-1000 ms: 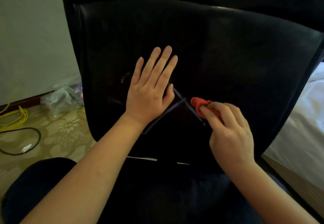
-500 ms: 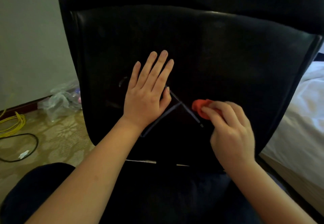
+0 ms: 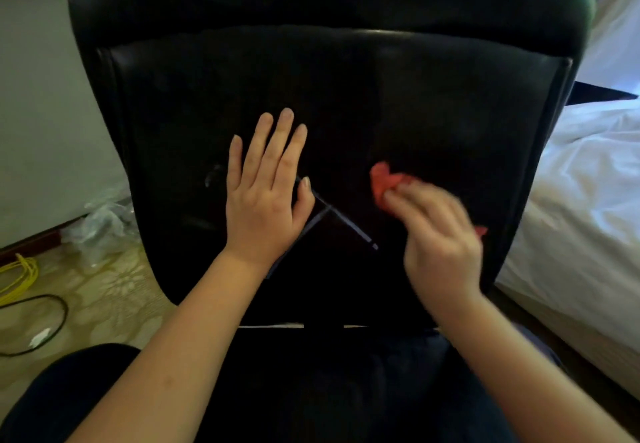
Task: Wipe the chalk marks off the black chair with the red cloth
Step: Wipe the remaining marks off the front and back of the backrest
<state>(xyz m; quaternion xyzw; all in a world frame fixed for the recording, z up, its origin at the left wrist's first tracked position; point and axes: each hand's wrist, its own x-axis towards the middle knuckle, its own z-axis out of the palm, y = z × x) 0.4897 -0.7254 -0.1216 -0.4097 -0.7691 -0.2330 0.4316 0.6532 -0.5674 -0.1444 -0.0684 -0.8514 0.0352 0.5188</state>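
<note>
The black chair [image 3: 433, 103] fills the view, its backrest facing me. Pale chalk marks [image 3: 349, 226] form crossing lines on the leather, and a faint curved mark [image 3: 210, 176] lies further left. My left hand [image 3: 266, 196] rests flat on the backrest, fingers spread, covering part of the lines. My right hand [image 3: 440, 238], blurred by motion, grips the crumpled red cloth [image 3: 384, 183]. The cloth sticks out above the fingers and presses on the leather just right of the chalk lines; a corner also shows by the knuckles.
A white-sheeted bed [image 3: 585, 200] stands close on the right. On the patterned floor at left lie a crumpled clear plastic bag [image 3: 100, 224], a yellow cable [image 3: 20, 274] and a black cable [image 3: 45, 325]. A pale wall [image 3: 41, 113] rises behind them.
My right hand and the cloth have moved right and slightly up, off the right chalk line. The view has tilted up, showing more of the chair's top. My left hand stays flat.
</note>
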